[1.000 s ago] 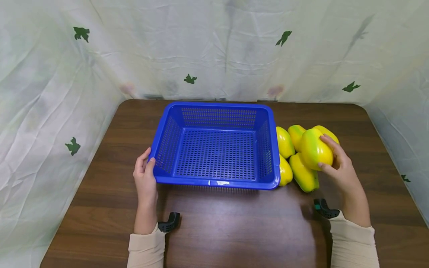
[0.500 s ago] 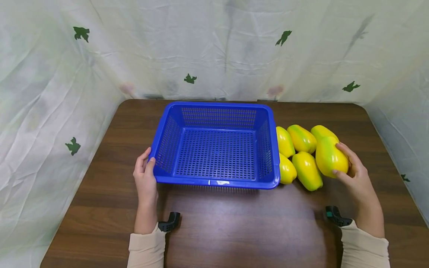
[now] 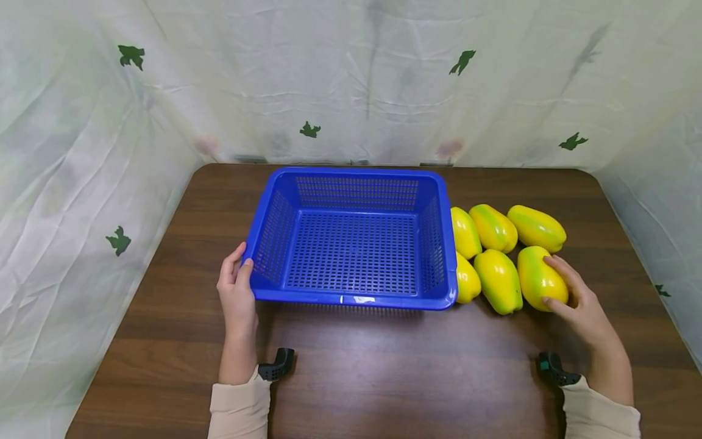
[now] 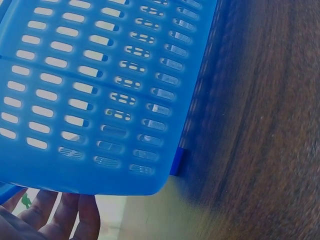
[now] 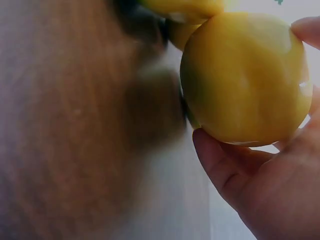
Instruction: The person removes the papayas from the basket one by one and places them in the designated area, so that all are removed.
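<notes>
My left hand [image 3: 237, 289] grips the front left corner of a blue plastic basket [image 3: 351, 298], thumb at the rim and fingers on the outside. In the left wrist view those fingers [image 4: 89, 216] show at the rim below the slotted wall. My right hand [image 3: 584, 308] holds a yellow-green papaya [image 3: 536, 274] at the front right of a group of papayas. Thumb and fingers lie round its right side, also in the right wrist view, where the papaya [image 5: 245, 80] fills the grasp. Beside it on the left lies another papaya [image 3: 498, 280].
Behind lie more papayas [image 3: 534, 227], forming two rows, and the nearest ones sit against the basket's right wall, partly hidden by its rim. The brown wooden table [image 3: 406, 372] ends at a pale curtain [image 3: 340, 79] with green bird shapes.
My right hand has carried its papaya right and then down toward me, from above the others to the front row's right end. The left hand and the basket have stayed in place.
</notes>
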